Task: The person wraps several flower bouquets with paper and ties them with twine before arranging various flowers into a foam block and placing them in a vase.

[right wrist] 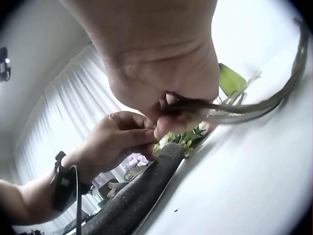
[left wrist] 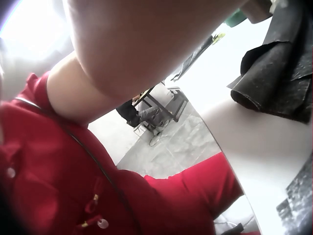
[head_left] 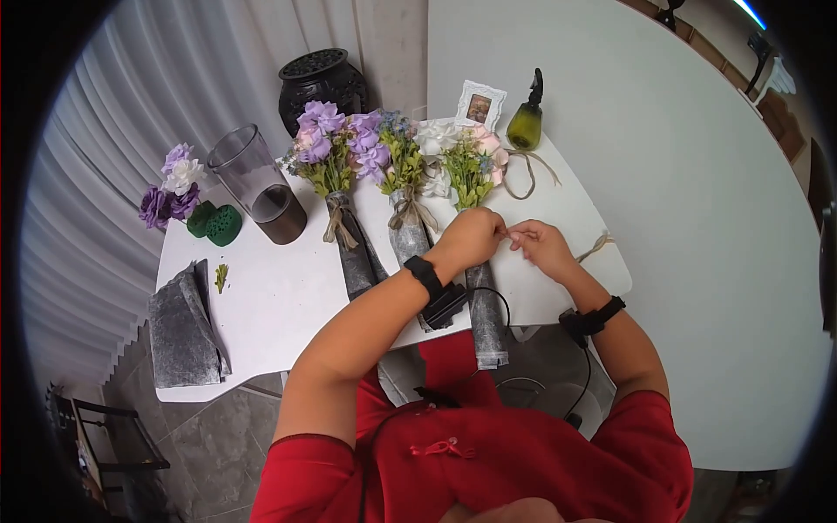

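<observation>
A bouquet (head_left: 468,181) of white and pale pink flowers lies wrapped in dark grey paper (head_left: 486,318), its lower end reaching past the table's front edge. Over the wrapped stems, my left hand (head_left: 473,235) pinches with thumb and fingers right at the fingertips of my right hand (head_left: 542,247). A thin brownish ribbon (right wrist: 266,106) runs through the right hand's curled fingers, and its tail (head_left: 597,247) trails to the right. The ribbon's part between the two hands is mostly hidden by fingers. In the right wrist view the left hand (right wrist: 115,142) shows beyond the grey paper roll.
Two purple-flowered bouquets (head_left: 321,148) (head_left: 397,157) with ribbon bows lie to the left. Further left stand a glass vase (head_left: 235,161), green foam pieces (head_left: 224,225) and folded grey paper (head_left: 185,327). A photo frame (head_left: 479,106) and green spray bottle (head_left: 525,126) stand behind.
</observation>
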Tool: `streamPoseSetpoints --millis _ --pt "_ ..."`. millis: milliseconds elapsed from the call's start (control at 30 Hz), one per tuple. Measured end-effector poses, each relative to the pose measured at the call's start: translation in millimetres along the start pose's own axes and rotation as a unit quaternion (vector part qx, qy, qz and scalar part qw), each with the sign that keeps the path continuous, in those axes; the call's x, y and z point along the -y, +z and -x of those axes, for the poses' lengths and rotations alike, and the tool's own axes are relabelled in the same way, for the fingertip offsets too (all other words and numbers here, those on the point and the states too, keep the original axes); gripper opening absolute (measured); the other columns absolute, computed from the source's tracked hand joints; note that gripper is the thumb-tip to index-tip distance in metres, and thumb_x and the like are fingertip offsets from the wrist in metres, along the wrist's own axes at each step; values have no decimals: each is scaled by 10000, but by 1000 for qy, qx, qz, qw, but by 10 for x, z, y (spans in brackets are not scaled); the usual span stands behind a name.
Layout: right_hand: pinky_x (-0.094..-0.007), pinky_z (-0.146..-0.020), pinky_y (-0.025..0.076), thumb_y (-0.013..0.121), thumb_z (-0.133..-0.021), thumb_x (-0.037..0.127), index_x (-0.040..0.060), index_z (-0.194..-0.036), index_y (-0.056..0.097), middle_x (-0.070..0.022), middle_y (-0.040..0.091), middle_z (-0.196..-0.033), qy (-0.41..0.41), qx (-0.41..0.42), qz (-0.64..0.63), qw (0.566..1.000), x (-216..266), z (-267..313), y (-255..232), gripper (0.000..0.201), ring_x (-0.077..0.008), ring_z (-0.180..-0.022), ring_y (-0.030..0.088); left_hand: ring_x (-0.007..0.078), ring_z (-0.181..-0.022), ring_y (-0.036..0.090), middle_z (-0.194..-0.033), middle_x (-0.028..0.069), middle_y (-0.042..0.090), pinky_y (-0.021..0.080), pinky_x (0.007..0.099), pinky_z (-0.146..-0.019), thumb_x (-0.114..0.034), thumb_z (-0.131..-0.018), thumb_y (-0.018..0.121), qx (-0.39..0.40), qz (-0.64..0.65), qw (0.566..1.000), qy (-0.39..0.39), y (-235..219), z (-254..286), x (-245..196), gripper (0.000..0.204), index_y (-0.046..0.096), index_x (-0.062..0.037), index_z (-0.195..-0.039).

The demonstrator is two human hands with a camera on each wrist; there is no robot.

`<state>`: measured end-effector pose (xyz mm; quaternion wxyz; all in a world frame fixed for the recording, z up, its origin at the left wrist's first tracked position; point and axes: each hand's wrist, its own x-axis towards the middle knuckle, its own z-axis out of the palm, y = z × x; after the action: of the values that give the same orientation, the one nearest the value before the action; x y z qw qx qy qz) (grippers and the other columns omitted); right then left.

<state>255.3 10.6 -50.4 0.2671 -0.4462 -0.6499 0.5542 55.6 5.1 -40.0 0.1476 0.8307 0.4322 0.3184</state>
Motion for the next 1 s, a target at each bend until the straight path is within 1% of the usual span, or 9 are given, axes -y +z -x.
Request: streamPoseSetpoints --millis 100,167,333,400,567,633,733,900,1000 --pt "-237 -716 497 585 -930 108 -24 -1057 643 -65 676 -880 -57 -72 48 995 -31 -66 2 193 -98 -770 614 270 -711 640 -762 125 658 503 367 -674 -112 -760 713 11 126 985 -116 -97 49 12 104 694 -18 -800" --pt "-247 -678 494 612 -901 103 -34 -939 675 -57 673 -800 -59 -66 92 992 -10 -63 -2 156 -111 -741 612 303 -775 629 -795 143 646 495 382 -715 -111 -760 704 -20 122 987 -107 -104 119 4 108 684 -16 -809" --pt "-255 -624 488 632 -850 112 -39 -924 672 -70 669 -760 -16 -150 153 977 -172 -202 -220 172 -119 -682 611 371 -942 581 -878 185 609 463 402 -834 -110 -766 701 -157 55 980 -105 -48 236 107 237 632 25 -947" --pt "-259 -608 486 639 -832 119 -36 -917 673 -78 669 -751 13 -168 134 976 -306 -281 -232 180 -122 -664 612 405 -1006 545 -888 216 585 432 401 -914 -135 -783 693 -188 50 956 -219 41 251 174 373 559 71 -1064" --pt "-296 -551 493 634 -781 160 -32 -822 683 -102 658 -656 14 -189 170 967 -466 -495 -122 202 -155 -566 618 330 -830 658 -931 252 642 553 401 -719 -257 -784 719 -89 63 928 -356 65 145 299 492 567 135 -1039" --pt "-307 -549 499 629 -772 159 -31 -807 684 -109 656 -644 7 -175 185 967 -440 -549 -3 201 -165 -554 622 286 -634 668 -827 218 660 563 373 -497 -276 -766 729 36 265 869 -415 -114 97 200 474 614 157 -921" --pt "-330 -568 516 623 -759 143 -26 -810 687 -129 665 -653 1 -148 202 968 -358 -616 154 189 -180 -549 636 239 -514 631 -715 155 641 533 326 -388 -276 -755 735 19 298 850 -434 -74 31 175 430 644 139 -815" --pt "-282 -484 467 601 -801 116 -22 -812 662 -74 626 -630 72 -101 92 988 -169 -540 288 151 -152 -519 584 209 -503 611 -720 131 645 515 313 -411 -260 -750 719 27 315 839 -443 -87 -16 158 354 662 85 -801" --pt "-284 -466 457 574 -835 89 -23 -837 656 -68 626 -665 94 -53 64 992 -200 -598 184 139 -149 -523 575 171 -528 600 -716 88 638 504 276 -440 -246 -765 696 49 393 795 -459 -200 -31 170 277 661 24 -816"
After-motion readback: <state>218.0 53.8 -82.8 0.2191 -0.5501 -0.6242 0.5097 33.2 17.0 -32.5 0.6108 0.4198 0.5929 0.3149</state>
